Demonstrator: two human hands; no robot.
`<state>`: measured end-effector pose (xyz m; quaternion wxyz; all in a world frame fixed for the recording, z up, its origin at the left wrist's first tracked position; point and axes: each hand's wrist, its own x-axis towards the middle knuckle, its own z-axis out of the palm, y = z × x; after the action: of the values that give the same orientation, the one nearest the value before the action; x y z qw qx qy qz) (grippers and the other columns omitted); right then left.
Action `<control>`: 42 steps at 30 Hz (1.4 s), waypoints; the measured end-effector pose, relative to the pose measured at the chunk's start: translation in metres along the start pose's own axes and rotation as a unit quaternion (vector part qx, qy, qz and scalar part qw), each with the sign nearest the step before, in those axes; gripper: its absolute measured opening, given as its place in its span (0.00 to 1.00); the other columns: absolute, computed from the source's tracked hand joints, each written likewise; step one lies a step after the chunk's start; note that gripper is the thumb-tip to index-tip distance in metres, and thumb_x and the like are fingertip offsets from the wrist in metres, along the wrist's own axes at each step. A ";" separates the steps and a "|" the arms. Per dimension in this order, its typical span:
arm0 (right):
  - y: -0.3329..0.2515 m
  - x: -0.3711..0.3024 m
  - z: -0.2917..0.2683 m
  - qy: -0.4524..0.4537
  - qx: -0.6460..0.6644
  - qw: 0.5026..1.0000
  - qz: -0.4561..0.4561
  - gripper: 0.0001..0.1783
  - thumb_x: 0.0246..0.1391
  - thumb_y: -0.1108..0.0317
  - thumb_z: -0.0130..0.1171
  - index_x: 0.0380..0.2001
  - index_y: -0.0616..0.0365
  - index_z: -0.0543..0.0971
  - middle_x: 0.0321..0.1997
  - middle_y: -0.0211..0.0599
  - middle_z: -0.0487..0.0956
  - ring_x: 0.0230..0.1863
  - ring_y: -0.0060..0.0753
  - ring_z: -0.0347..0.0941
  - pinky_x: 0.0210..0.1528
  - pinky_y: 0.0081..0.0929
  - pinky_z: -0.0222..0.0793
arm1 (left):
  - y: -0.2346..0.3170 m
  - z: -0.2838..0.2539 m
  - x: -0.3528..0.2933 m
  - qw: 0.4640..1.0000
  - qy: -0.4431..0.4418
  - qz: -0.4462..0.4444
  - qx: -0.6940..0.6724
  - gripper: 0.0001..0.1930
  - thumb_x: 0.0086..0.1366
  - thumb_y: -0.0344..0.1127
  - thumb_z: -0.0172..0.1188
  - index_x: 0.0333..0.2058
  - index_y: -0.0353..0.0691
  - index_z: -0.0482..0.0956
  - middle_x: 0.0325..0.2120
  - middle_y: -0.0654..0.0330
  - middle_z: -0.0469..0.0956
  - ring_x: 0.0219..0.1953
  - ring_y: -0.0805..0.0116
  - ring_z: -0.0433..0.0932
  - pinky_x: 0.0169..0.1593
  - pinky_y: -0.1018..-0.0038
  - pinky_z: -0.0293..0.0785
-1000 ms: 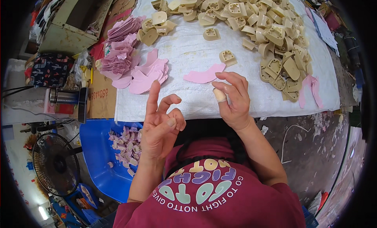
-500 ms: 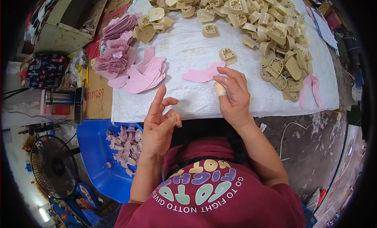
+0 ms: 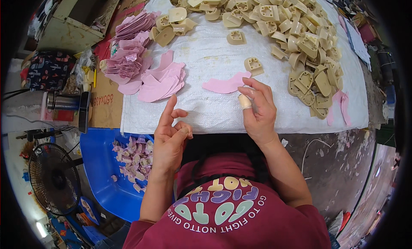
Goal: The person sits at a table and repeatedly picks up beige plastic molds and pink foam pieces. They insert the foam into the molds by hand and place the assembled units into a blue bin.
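Note:
On the white woven sheet (image 3: pixel 206 111), a curved pink cut piece (image 3: pixel 227 83) lies flat in front of my right hand (image 3: pixel 261 111). That hand's fingertips are at the piece's right end, with the thumb apart from them. A pale cover wraps the thumb's tip. A beige moulded block with holes, heel-shaped (image 3: pixel 253 66), rests just beyond the piece. My left hand (image 3: pixel 171 135) hovers at the table's near edge, index finger stretched out. Its thumb presses against the curled fingers; whatever may be between them is hidden.
Pink pieces (image 3: pixel 162 81) lie fanned at the left, beside taller pink stacks (image 3: pixel 128 56). Many beige blocks (image 3: pixel 307 43) are heaped at the far right. A blue tub (image 3: pixel 101 176) holding small pink-covered parts stands below left, near a black fan (image 3: pixel 53 178).
The view has shifted slightly, so the table's things appear a little farther right. My left hand has moved slightly left; both hands keep nearly the same pose.

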<state>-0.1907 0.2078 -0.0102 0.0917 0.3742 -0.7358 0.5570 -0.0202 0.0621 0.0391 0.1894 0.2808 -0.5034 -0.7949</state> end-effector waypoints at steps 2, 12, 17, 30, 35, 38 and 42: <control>0.000 0.001 0.000 0.000 0.001 1.000 0.004 0.16 0.44 0.82 0.56 0.38 0.59 0.80 0.49 0.40 0.77 0.50 0.43 0.71 0.53 0.33 0.66 | 0.000 -0.004 -0.002 1.000 -0.005 0.002 -0.007 0.40 0.58 0.15 0.52 0.69 0.43 0.52 0.47 0.56 0.66 0.26 0.78 0.68 0.33 0.80 0.70; 0.000 0.000 0.000 -0.004 0.020 1.000 0.022 0.17 0.43 0.84 0.54 0.39 0.60 0.80 0.49 0.42 0.77 0.50 0.43 0.71 0.53 0.33 0.68 | 0.002 -0.002 0.000 0.999 0.030 0.015 0.031 0.41 0.58 0.17 0.54 0.69 0.46 0.51 0.47 0.58 0.65 0.26 0.79 0.68 0.33 0.81 0.69; 0.001 -0.001 0.001 -0.007 0.016 1.000 0.022 0.18 0.42 0.85 0.53 0.39 0.60 0.80 0.49 0.42 0.77 0.51 0.43 0.72 0.53 0.33 0.68 | 0.002 -0.014 -0.001 1.000 0.028 -0.014 -0.001 0.41 0.58 0.16 0.53 0.69 0.46 0.51 0.47 0.58 0.65 0.27 0.80 0.69 0.33 0.82 0.70; -0.001 -0.002 0.001 -0.025 0.027 0.998 0.054 0.20 0.43 0.87 0.50 0.40 0.61 0.80 0.52 0.46 0.75 0.54 0.42 0.72 0.56 0.32 0.68 | -0.005 -0.023 0.003 0.998 0.026 0.053 0.023 0.42 0.54 0.13 0.49 0.69 0.43 0.53 0.49 0.59 0.66 0.31 0.79 0.70 0.38 0.82 0.70; -0.003 -0.001 0.002 -0.028 0.029 0.998 0.053 0.22 0.42 0.87 0.48 0.41 0.62 0.80 0.53 0.47 0.74 0.55 0.42 0.72 0.57 0.32 0.68 | -0.007 -0.024 0.003 0.997 0.035 0.063 0.024 0.41 0.53 0.13 0.48 0.68 0.42 0.53 0.50 0.58 0.66 0.31 0.79 0.70 0.38 0.82 0.70; -0.003 -0.002 0.001 -0.033 0.024 0.997 0.058 0.23 0.42 0.88 0.47 0.42 0.62 0.80 0.53 0.47 0.74 0.55 0.42 0.72 0.58 0.32 0.68 | -0.009 -0.023 0.003 0.998 0.036 0.059 0.003 0.41 0.54 0.13 0.47 0.68 0.42 0.54 0.50 0.57 0.67 0.32 0.79 0.70 0.39 0.81 0.71; -0.003 -0.001 0.001 -0.033 0.029 0.997 0.059 0.23 0.42 0.88 0.47 0.42 0.62 0.80 0.53 0.47 0.74 0.54 0.42 0.72 0.57 0.31 0.68 | -0.008 -0.021 0.004 0.997 0.044 0.065 0.015 0.39 0.57 0.15 0.50 0.68 0.43 0.53 0.48 0.57 0.68 0.31 0.80 0.70 0.39 0.81 0.71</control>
<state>-0.1879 0.2066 -0.0087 0.0238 0.3510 -0.7427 0.5698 -0.0101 0.0484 0.0237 0.2583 0.2848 -0.5240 -0.7600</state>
